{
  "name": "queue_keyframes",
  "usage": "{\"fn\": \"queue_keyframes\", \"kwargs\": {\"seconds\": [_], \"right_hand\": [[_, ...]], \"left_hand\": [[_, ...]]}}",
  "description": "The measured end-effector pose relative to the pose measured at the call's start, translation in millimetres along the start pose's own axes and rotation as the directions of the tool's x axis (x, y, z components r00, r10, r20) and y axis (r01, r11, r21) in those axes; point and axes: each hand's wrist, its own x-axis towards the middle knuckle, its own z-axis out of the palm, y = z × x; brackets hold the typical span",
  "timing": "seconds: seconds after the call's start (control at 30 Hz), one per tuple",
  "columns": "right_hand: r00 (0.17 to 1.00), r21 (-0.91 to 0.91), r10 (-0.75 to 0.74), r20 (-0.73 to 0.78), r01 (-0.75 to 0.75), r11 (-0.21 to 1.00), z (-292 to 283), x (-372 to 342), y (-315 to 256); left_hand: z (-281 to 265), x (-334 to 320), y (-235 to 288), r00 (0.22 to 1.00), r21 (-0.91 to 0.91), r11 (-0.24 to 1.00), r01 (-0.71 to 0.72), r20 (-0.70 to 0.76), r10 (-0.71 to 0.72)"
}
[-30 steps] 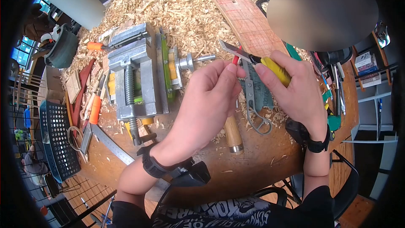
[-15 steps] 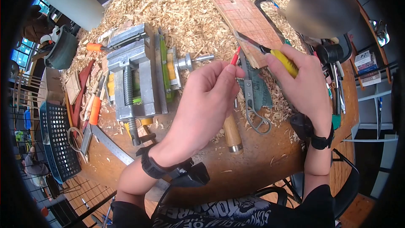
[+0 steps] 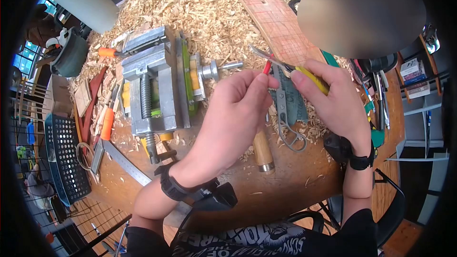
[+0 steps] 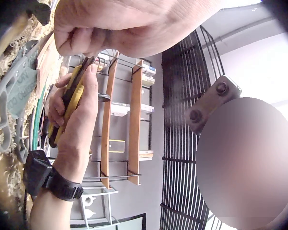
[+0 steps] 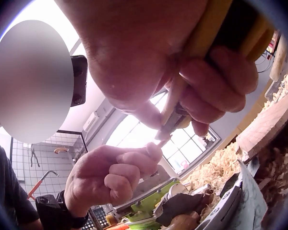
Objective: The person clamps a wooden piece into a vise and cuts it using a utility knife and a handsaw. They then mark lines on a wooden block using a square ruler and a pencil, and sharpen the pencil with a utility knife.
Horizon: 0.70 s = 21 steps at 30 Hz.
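Observation:
Between thumb and fingers, my left hand (image 3: 233, 114) pinches a thin red pencil (image 3: 267, 66), its tip pointing up and away. My right hand (image 3: 339, 102) grips a yellow-and-black utility knife (image 3: 318, 82), with the thumb toward the blade end. The knife's blade (image 3: 263, 54) reaches left across the pencil's tip in the head view. In the left wrist view the yellow handle (image 4: 73, 98) shows inside the right fingers. From the right wrist, the left hand (image 5: 117, 175) appears just below the knife, its fingers curled in.
A metal vise (image 3: 159, 90) stands left of the hands. Under them lie grey scissors (image 3: 282, 114), green sandpaper (image 3: 297, 104) and a wooden handle (image 3: 263, 152). Wood shavings (image 3: 190, 9) cover the back, beside a red-lined board (image 3: 281, 19). A steel ruler (image 3: 126, 162) is front left.
The knife slid right, off the pencil tip, half a second ago; now it is back left across the tip, blade turned differently. The left hand and pencil have hardly moved.

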Motion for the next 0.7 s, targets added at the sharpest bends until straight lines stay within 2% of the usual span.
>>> {"fn": "queue_keyframes", "kwargs": {"seconds": [0.27, 0.47, 0.57, 0.63, 0.7], "right_hand": [[1.0, 0.024, -0.009, 0.004, 0.009, 1.0, 1, 1, 4], [1.0, -0.024, -0.002, -0.002, 0.002, 1.0, -5, 0, 0], [0.998, -0.041, 0.055, 0.0, -0.055, 0.998, -7, 0, 2], [0.994, -0.098, 0.021, -0.109, -0.032, 0.995, -5, 3, 14], [0.994, -0.078, 0.029, -0.109, -0.037, 0.996, -8, 3, 10]], "left_hand": [[-1, 1, -3, 1.0, 0.035, 0.999, -0.011, 0.003, 0.011], [-3, 1, -3, 0.999, -0.005, 1.0, -0.016, 0.032, 0.016], [2, -2, -1, 1.0, 0.034, 0.999, -0.015, 0.001, 0.015], [2, -4, 2, 0.999, 0.053, 0.998, -0.036, -0.015, 0.037], [2, -3, 1, 0.999, 0.039, 0.998, -0.042, -0.03, 0.043]]}}
